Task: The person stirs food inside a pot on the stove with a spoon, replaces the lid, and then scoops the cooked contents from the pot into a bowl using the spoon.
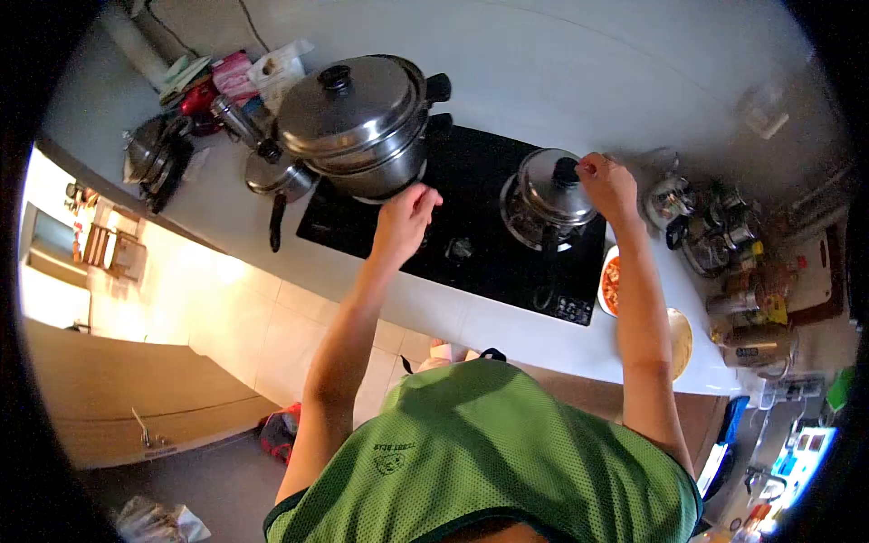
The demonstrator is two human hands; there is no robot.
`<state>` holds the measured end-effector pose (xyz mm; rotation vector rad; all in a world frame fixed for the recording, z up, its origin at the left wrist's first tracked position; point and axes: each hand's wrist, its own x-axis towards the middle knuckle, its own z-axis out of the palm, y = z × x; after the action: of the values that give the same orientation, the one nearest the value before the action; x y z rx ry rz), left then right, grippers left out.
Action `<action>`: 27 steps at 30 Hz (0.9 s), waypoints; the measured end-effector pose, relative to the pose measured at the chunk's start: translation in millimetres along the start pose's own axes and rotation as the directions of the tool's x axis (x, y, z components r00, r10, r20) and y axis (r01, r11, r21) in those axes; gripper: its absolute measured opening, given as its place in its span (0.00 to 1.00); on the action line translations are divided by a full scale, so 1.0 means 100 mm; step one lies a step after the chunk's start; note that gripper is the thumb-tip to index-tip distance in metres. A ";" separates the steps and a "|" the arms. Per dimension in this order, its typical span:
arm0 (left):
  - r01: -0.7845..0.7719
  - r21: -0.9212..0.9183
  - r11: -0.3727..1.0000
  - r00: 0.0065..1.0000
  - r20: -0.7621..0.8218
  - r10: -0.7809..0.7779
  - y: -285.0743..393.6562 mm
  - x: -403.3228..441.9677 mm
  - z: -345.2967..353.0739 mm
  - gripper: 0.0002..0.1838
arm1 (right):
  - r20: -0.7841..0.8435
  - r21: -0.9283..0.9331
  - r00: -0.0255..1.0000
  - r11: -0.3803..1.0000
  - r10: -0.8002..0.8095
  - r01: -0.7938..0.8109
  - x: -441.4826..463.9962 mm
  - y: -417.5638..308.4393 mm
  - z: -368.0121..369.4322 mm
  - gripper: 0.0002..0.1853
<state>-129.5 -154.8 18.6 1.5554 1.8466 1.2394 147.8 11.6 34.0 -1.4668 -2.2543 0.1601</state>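
A small steel pot (543, 213) with a steel lid (546, 172) sits on the right burner of the black stove (466, 181). My right hand (608, 185) is at the lid's black knob (566, 172), its fingers curled together; whether they grip the knob is hard to tell. My left hand (407, 217) hovers over the stove's front left, below a large steel pot (362, 136) with its lid on. Its fingers are curled together, and nothing shows in them.
A small pan (279, 174) with a black handle lies left of the stove. Right of it are a dish of red food (611, 282) and a round yellowish plate (681, 342). Kettles, jars and a cutting board (815, 276) line the right side.
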 end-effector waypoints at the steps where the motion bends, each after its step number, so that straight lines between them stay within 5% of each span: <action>1: -0.047 0.034 0.998 0.999 -0.024 0.048 0.06 0.08 -0.11 0.11 | 0.020 -0.078 1.000 0.997 -0.013 0.015 0.03 0.00 0.02 0.13; 10: -0.119 0.457 0.882 0.937 -0.243 0.252 0.21 0.94 -1.22 0.14 | 0.205 -0.265 0.977 0.964 0.063 -0.007 0.21 -0.16 0.10 0.21; 14: -0.144 0.613 0.777 0.931 -0.182 0.316 0.08 1.30 -1.53 0.16 | 0.206 -0.303 0.971 0.952 0.121 -0.054 0.30 -0.24 0.07 0.22; 16: -0.142 0.743 0.654 0.935 -0.115 0.334 -0.03 1.50 -1.63 0.23 | 0.397 -0.448 0.868 0.889 0.298 -0.100 0.36 -0.29 0.08 0.26; 19: -0.101 0.848 0.521 0.945 -0.081 0.316 -0.12 1.70 -1.67 0.28 | 0.296 -0.455 0.902 0.877 0.314 -0.156 0.27 -0.30 0.19 0.30; 20: -0.110 0.845 0.523 0.944 -0.076 0.321 -0.13 1.74 -1.69 0.28 | 0.291 -0.459 0.901 0.873 0.322 -0.164 0.27 -0.30 0.22 0.30; 22: -0.059 0.825 0.562 0.997 0.019 0.078 0.00 1.76 -1.73 0.33 | 0.256 -0.431 0.895 0.872 0.366 -0.233 0.27 -0.29 0.25 0.31; 27: -0.119 0.783 0.610 0.993 0.081 0.090 -0.09 1.87 -1.75 0.32 | 0.161 -0.391 0.902 0.865 0.400 -0.314 0.26 -0.28 0.37 0.30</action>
<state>-324.0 -42.2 141.2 2.1099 2.4851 0.3686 99.4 27.9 17.8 -2.1681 -2.2495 0.0389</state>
